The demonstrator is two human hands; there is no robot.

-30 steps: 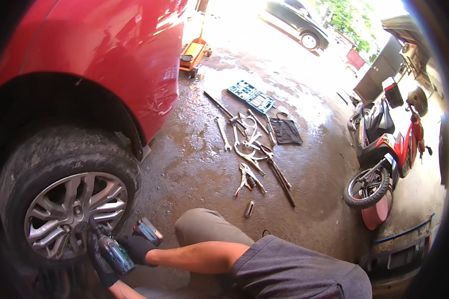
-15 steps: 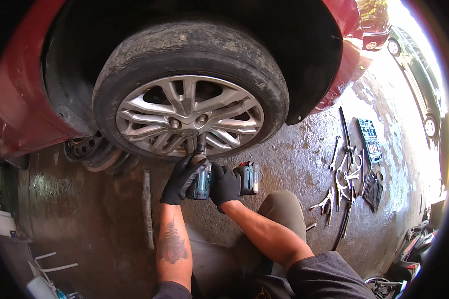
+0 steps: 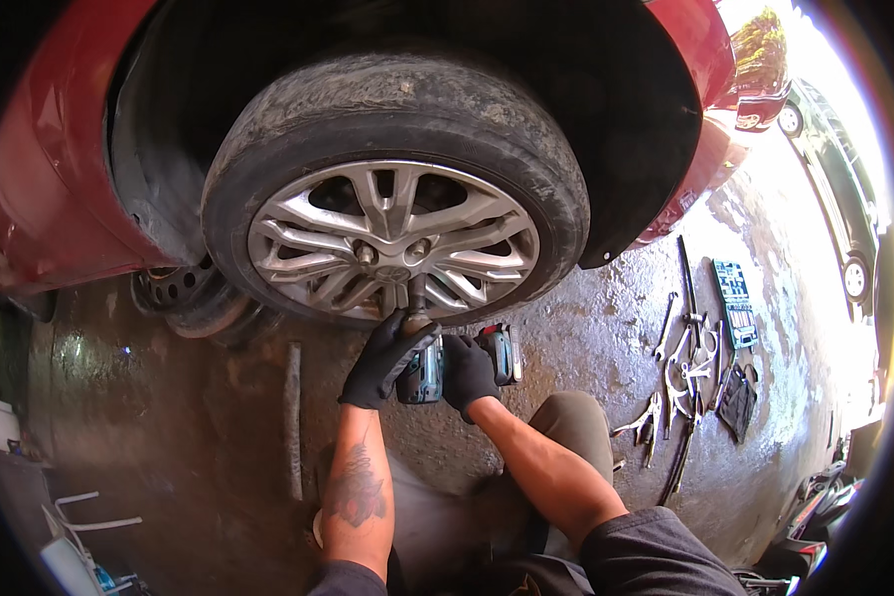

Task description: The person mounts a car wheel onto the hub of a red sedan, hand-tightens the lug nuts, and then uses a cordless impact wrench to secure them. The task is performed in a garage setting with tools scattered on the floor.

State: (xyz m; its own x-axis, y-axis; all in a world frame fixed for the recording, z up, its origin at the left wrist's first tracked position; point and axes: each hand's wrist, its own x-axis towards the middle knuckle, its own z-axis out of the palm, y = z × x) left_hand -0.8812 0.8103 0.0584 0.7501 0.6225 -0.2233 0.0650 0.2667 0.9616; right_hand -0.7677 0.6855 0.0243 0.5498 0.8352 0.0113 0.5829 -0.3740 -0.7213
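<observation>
A teal and black cordless impact wrench [image 3: 422, 377] points up at the lower part of the silver alloy rim [image 3: 387, 214]. Its dark socket [image 3: 417, 293] reaches the rim just below the hub centre. My right hand [image 3: 467, 372], in a black glove, is wrapped round the wrench's handle, with the battery [image 3: 504, 353] sticking out to its right. Around the front of the tool my left hand [image 3: 379, 363], gloved too, is closed near the socket. Two lug nuts [image 3: 366, 254] show in the upper holes. The dirty tyre [image 3: 397, 109] sits in the red car's wheel arch.
Right of me, several wrenches and pliers [image 3: 690, 363] lie on the wet floor beside a teal socket case [image 3: 734, 303]. A bar [image 3: 293, 422] lies at left. Behind the tyre rests a dark steel wheel [image 3: 174, 288]. Another car [image 3: 834, 189] stands far right.
The wrench and both hands sit slightly further right in the picture, as do the wheel and car. The socket now meets the rim right of where it was. Both hands keep their hold.
</observation>
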